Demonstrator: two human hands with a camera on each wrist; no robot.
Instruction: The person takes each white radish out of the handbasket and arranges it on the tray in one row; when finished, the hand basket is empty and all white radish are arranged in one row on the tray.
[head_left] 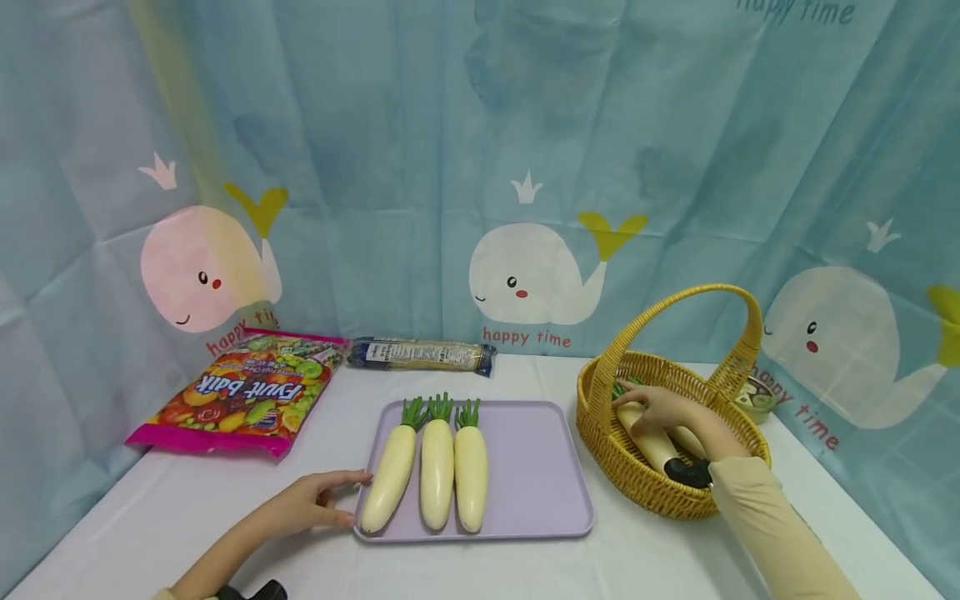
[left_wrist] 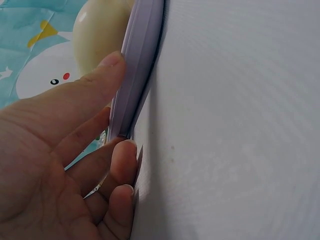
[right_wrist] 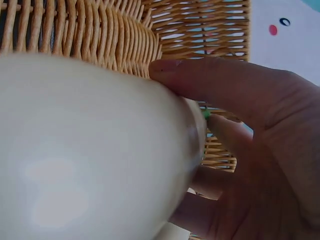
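Observation:
Inside the yellow wicker basket (head_left: 611, 467), my right hand (head_left: 663, 410) grips a white radish (head_left: 651, 442) near its leafy end. The right wrist view shows thumb and fingers on either side of that radish (right_wrist: 90, 150). Another white radish (head_left: 688, 440) lies beside it, partly hidden by the arm. On the left, my left hand (head_left: 303, 502) touches the left rim of the lilac tray (head_left: 532, 467). Its thumb rests against the rim (left_wrist: 142, 55), and the other fingers are loosely bent. Three white radishes (head_left: 437, 475) with green tops lie side by side on the tray's left half.
A pink-edged bag with fruit pictures (head_left: 251, 392) lies at the back left. Beside it is a long clear-and-blue packet (head_left: 422, 354). A small round container (head_left: 757, 396) sits behind the basket, whose tall handle (head_left: 678, 296) arches above it. A whale-print curtain (head_left: 390, 167) hangs behind the table.

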